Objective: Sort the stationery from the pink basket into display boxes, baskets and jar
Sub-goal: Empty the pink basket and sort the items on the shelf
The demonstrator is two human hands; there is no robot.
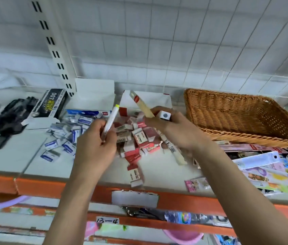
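Stationery fills the head view: the left hand (93,147) curls its fingers round a white marker with a yellow cap (111,121), holding it upright and tilted above the shelf (164,174). The right hand (173,131) grips a long tan flat packet (142,105) that slants up to the left, and its fingers also pinch a small white cube with a grey dot (165,115). Below and between the hands lies a heap of red-and-white eraser boxes (136,138) spilling from a white and red display box (146,101); just left of it lies a scatter of blue-and-white eraser boxes (63,138) in front of another white display box (93,96). A black box (51,103) and black items (8,119) lie at far left. A brown wicker basket (237,119) stands tilted at right, resting on flat colourful packets (267,170). The shelf has an orange front edge (192,202); a pink basket rim (183,237) shows at the bottom, lower down.
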